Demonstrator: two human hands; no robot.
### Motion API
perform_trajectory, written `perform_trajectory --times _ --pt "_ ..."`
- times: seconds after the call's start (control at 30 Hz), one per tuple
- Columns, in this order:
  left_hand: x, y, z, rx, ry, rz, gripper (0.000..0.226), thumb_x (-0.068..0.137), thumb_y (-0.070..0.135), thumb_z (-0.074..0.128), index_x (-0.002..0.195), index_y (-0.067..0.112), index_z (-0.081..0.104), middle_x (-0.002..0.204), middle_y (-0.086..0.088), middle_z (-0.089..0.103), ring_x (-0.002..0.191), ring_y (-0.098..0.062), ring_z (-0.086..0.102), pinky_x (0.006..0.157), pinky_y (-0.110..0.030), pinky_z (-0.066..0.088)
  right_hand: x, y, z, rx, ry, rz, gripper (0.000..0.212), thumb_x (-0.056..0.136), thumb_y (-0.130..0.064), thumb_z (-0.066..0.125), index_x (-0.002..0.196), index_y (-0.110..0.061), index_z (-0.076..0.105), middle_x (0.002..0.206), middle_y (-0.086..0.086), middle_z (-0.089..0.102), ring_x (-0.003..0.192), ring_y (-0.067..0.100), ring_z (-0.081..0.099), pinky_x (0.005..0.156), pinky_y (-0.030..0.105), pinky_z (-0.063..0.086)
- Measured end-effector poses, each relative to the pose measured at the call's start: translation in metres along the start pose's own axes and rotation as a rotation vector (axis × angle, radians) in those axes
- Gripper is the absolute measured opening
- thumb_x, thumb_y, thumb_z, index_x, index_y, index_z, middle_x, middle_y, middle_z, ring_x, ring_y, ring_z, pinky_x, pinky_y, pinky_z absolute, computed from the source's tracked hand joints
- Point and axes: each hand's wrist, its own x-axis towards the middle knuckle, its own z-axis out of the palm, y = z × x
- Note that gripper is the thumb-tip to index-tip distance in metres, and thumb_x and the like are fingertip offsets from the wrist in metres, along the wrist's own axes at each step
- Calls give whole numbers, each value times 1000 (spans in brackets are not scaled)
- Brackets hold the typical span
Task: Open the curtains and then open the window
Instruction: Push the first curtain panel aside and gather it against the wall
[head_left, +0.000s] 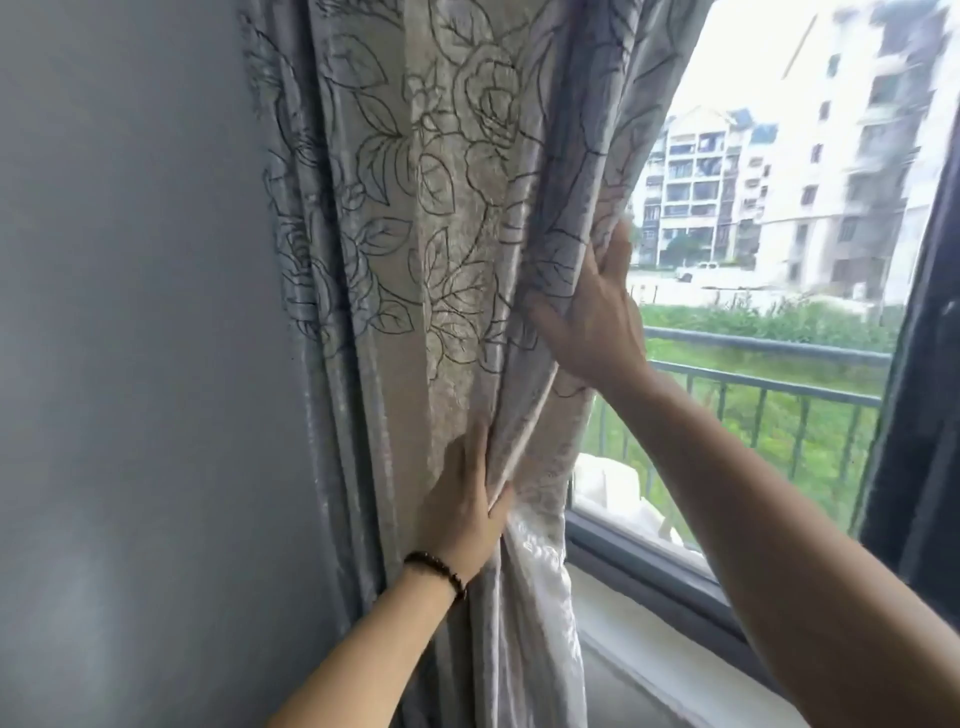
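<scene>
Two hands held the curtain (441, 208): left hand (460, 512) pinched a low fold, right hand (597, 317) gripped its edge higher up.

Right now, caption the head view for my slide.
Left hand and right hand grip the bunched floral curtain beside a window overlooking apartment blocks.

Grey wall (130, 312) left; railing (769, 387), grass (779, 436), buildings (696, 187) beyond window (649, 564).
</scene>
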Motion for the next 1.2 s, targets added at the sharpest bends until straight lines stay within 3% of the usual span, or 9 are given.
perform_trajectory --times 0.17,0.33,0.47,0.57,0.63,0.73,0.87,1.03,1.2 --pt "27 -86 -10 84 -101 -30 112 87 17 72 153 43 -14 110 -9 51 67 -18 51 54 -29 49 42 -27 80 -90 -65 17 61 96 -33 50 151 -19 28 167 16 -4 106 47 63 79 48 58" --pt "58 -156 2 168 -139 -88 115 84 3 71 155 40 -12 124 -14 53 63 -11 47 53 -20 38 75 -25 151 -135 -128 54 59 98 -36 45 151 -19 24 167 11 -2 105 45 62 80 50 55" --pt "88 -207 17 189 -151 -94 117 86 4 68 152 40 -21 133 -15 49 85 -26 60 65 -30 54 105 -20 205 -104 -127 22 60 99 -35 44 153 -22 22 167 11 -2 106 46 61 80 43 49" --pt "115 -240 18 177 -138 -149 107 94 13 62 150 45 -24 158 -19 28 102 -34 65 73 -41 60 131 -25 248 -94 -124 -45 59 98 -32 46 152 -21 23 167 13 -1 105 46 62 77 41 47" --pt "133 -263 17 199 -102 -175 104 96 17 60 148 45 -26 162 -18 19 117 -35 61 80 -37 58 152 -28 280 -68 -161 -58 61 97 -30 48 153 -23 23 167 14 2 107 47 61 78 41 46" --pt "156 -303 16 279 -119 -198 113 92 13 63 145 41 -32 155 -19 30 135 -36 47 92 -38 53 180 -32 329 -3 -221 -99 60 97 -27 49 152 -21 25 164 17 18 99 45 62 69 37 45" --pt "175 -353 12 439 -141 -269 121 89 18 67 140 38 -41 148 -16 39 112 -31 64 85 -35 56 204 -45 388 10 -269 -104 67 100 -33 50 157 -19 19 168 12 -11 99 41 62 68 32 37" --pt "196 -402 8 468 -147 -368 109 97 23 58 140 40 -41 154 -15 33 97 -27 68 73 -31 52 231 -53 449 59 -245 -165 71 98 -31 52 158 -18 17 167 17 -11 90 40 68 65 37 47" --pt "218 -455 5 394 -141 -365 111 95 17 60 142 43 -37 139 -13 42 84 -24 61 70 -28 49 254 -65 499 93 -273 -172 71 98 -29 51 158 -16 16 166 17 -14 95 38 67 68 32 38"
